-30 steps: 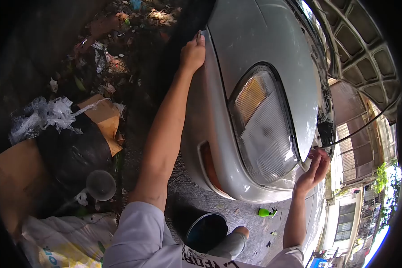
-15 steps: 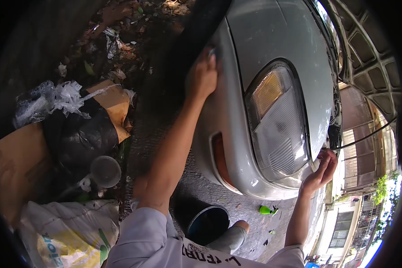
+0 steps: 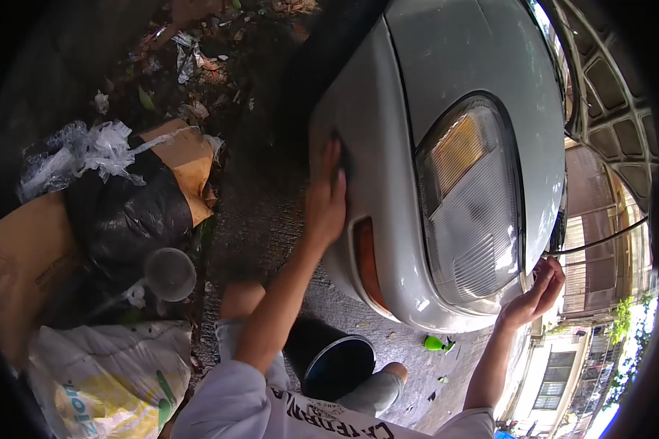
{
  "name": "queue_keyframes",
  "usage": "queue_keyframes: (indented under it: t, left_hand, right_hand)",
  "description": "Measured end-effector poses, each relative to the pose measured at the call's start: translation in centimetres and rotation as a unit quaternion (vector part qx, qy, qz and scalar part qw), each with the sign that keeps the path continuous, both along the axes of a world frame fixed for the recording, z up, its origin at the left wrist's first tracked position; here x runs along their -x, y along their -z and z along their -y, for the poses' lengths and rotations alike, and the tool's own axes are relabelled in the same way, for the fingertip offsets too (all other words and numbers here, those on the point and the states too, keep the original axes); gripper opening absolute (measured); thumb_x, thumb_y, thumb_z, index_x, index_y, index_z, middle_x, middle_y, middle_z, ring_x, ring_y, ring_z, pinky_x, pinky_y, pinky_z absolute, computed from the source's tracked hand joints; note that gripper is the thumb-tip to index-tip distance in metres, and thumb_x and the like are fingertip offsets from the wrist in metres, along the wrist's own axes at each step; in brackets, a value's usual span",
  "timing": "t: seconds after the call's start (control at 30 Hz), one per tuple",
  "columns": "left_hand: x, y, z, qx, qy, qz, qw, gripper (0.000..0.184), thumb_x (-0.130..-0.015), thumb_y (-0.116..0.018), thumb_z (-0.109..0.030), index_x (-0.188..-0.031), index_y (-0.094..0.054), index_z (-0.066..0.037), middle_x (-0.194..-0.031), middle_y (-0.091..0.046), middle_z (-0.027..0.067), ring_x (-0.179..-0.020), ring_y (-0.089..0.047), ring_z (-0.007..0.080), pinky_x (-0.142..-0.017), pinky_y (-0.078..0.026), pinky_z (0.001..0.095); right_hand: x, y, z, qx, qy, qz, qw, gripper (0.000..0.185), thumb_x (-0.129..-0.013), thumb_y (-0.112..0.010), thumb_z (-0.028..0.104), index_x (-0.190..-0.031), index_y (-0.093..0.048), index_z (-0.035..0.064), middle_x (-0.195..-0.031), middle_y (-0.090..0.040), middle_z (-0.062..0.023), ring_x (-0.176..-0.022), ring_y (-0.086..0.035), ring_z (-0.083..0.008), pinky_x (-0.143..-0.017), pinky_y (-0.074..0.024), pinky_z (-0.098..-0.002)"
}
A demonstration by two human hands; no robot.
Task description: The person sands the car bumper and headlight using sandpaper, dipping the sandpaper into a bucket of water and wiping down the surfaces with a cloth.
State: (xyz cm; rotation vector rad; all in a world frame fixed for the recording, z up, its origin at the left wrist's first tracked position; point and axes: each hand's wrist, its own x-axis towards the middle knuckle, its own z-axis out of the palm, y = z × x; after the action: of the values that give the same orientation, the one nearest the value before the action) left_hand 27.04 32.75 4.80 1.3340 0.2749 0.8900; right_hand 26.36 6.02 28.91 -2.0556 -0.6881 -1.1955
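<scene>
- Bumper (image 3: pixel 390 252), grey, at the car's front corner: likely stiff, slick and fixed; a flat palm would suit it better than a pinch.
- Left hand (image 3: pixel 325 205): fingers nearly straight, against the bumper's side; whether anything lies beneath, I cannot tell.
- Headlight (image 3: pixel 472 208), beside the bumper: lens probably brittle, best steadied at its edge.
- Right hand (image 3: pixel 531 298): fingers bunched near the headlight's end; grip unclear.
- Bucket (image 3: pixel 305 342): dark, between the knees.
</scene>
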Motion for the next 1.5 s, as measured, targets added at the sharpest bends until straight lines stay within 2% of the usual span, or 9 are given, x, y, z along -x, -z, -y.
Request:
queue_keyframes:
  t: [0.27,0.47,0.6,0.7,0.77,1.03,1.2,1.4,1.5]
  left_hand:
    - [-8.8,-2.9,-9.0,0.040,0.067,-0.028,0.997,0.051,-0.105,-0.032,-0.030,-0.151,-0.031,-0.008,-0.157,-0.028,0.0179,-0.143,-0.031,0.0353,-0.117,-0.027,0.0385]
    - [4.3,-1.3,2.3,-0.088,-0.004,-0.020,0.996,0.051,-0.106,-0.030,-0.031,-0.150,-0.032,-0.006,-0.157,-0.027,0.0185,-0.143,-0.030,0.0347,-0.116,-0.027,0.0374]
    - [-3.4,-5.0,-6.8,0.064,0.208,-0.152,0.964,0.052,-0.106,-0.031,-0.031,-0.148,-0.034,-0.002,-0.146,-0.041,0.0251,-0.134,-0.043,0.0372,-0.112,-0.035,0.0368]
    - [-3.1,-3.8,-4.5,-0.008,0.026,-0.012,1.000,0.051,-0.105,-0.033,-0.031,-0.147,-0.037,-0.003,-0.147,-0.041,0.0248,-0.134,-0.042,0.0387,-0.112,-0.034,0.0405]
    - [4.4,-2.3,1.6,-0.048,0.030,-0.011,0.998,0.048,-0.105,-0.032,-0.030,-0.149,-0.037,-0.012,-0.158,-0.026,0.0169,-0.144,-0.025,0.0381,-0.117,-0.025,0.0463]
    - [-3.4,-3.1,-4.5,0.090,0.087,-0.035,0.992,0.047,-0.106,-0.034,-0.029,-0.147,-0.040,-0.006,-0.154,-0.034,0.0191,-0.142,-0.032,0.0364,-0.116,-0.028,0.0427]
    - [5.9,-1.8,4.0,-0.120,-0.054,-0.009,0.991,0.049,-0.105,-0.035,-0.031,-0.145,-0.042,-0.003,-0.148,-0.039,0.0241,-0.131,-0.045,0.0403,-0.112,-0.034,0.0409]
    - [-3.0,-6.7,-5.6,0.028,0.068,0.030,0.997,0.050,-0.104,-0.033,-0.033,-0.145,-0.042,-0.007,-0.151,-0.035,0.0217,-0.141,-0.030,0.0397,-0.115,-0.029,0.0434]
    - [5.7,-4.5,1.9,-0.033,0.063,-0.003,0.997,0.047,-0.104,-0.034,-0.028,-0.148,-0.040,-0.012,-0.158,-0.026,0.0167,-0.145,-0.026,0.0367,-0.118,-0.021,0.0508]
  right_hand:
    - [0.1,-0.2,-0.9,0.011,0.026,-0.009,1.000,0.027,-0.100,-0.047,0.019,-0.106,-0.062,-0.0020,-0.086,-0.062,-0.0095,-0.080,-0.058,-0.0176,-0.072,-0.0465,-0.0315]
    - [-0.2,-0.3,-1.7,0.019,0.022,-0.004,1.000,0.026,-0.100,-0.047,0.018,-0.107,-0.061,-0.0017,-0.087,-0.062,-0.0099,-0.080,-0.057,-0.0170,-0.072,-0.0465,-0.0313]
    - [0.2,-0.3,-1.5,0.018,0.019,-0.017,1.000,0.026,-0.101,-0.047,0.018,-0.107,-0.062,-0.0021,-0.089,-0.061,-0.0102,-0.080,-0.057,-0.0172,-0.072,-0.0462,-0.0315]
    - [0.1,-0.2,-1.3,0.030,0.028,-0.007,0.999,0.027,-0.101,-0.047,0.020,-0.107,-0.061,-0.0027,-0.089,-0.061,-0.0099,-0.081,-0.057,-0.0172,-0.073,-0.0458,-0.0309]
    - [-0.1,-0.2,-1.0,0.023,0.019,-0.014,0.999,0.027,-0.101,-0.047,0.020,-0.107,-0.060,-0.0027,-0.089,-0.061,-0.0097,-0.082,-0.057,-0.0174,-0.074,-0.0459,-0.0311]
    - [0.2,-0.4,-1.6,0.024,0.032,-0.022,0.999,0.030,-0.101,-0.046,0.024,-0.107,-0.061,-0.0015,-0.091,-0.060,-0.0096,-0.083,-0.058,-0.0177,-0.076,-0.0466,-0.0317]
    - [0.0,-0.2,-1.6,0.025,0.042,-0.040,0.998,0.028,-0.101,-0.047,0.021,-0.107,-0.062,-0.0020,-0.092,-0.061,-0.0092,-0.083,-0.057,-0.0169,-0.076,-0.0464,-0.0310]
    - [0.0,-0.3,-1.6,0.021,0.028,-0.017,0.999,0.030,-0.102,-0.046,0.022,-0.107,-0.062,-0.0032,-0.090,-0.062,-0.0098,-0.081,-0.058,-0.0177,-0.075,-0.0466,-0.0317]
    - [0.2,-0.3,-1.6,0.023,0.030,-0.021,0.999,0.029,-0.101,-0.045,0.020,-0.106,-0.061,-0.0034,-0.088,-0.061,-0.0093,-0.080,-0.058,-0.0171,-0.074,-0.0464,-0.0307]
